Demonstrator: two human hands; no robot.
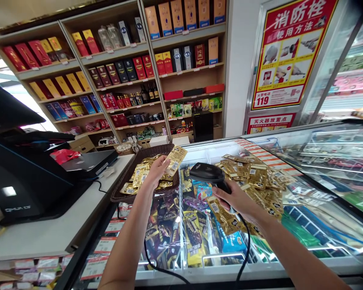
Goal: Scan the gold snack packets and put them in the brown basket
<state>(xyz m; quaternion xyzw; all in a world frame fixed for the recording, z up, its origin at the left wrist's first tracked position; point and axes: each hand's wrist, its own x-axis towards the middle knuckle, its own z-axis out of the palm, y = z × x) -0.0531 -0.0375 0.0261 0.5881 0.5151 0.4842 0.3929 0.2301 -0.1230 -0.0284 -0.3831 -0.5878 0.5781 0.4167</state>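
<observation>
My left hand [159, 168] grips a gold foil packet [176, 158] with a barcode label facing up, held over the right side of a brown wicker basket [115, 195]. More gold packets [140, 175] lie inside that basket. In my right hand [236, 197] is a black handheld barcode scanner [208, 172], fingers wrapped round its handle and its head pointing left towards the packet. A black cable [245, 257] runs down from the handle. To the right, a loose pile of gold packets [260, 177] is spread on the freezer's glass top [218, 251], partly behind my right hand.
Under the glass lie colourful frozen packs [194, 233] in wire baskets. On the left, a black checkout terminal [27, 173] stands on a white counter [42, 238]. Shelves of boxed bottles [121, 74] line the back wall, with a red fire-hydrant poster [292, 52] to their right.
</observation>
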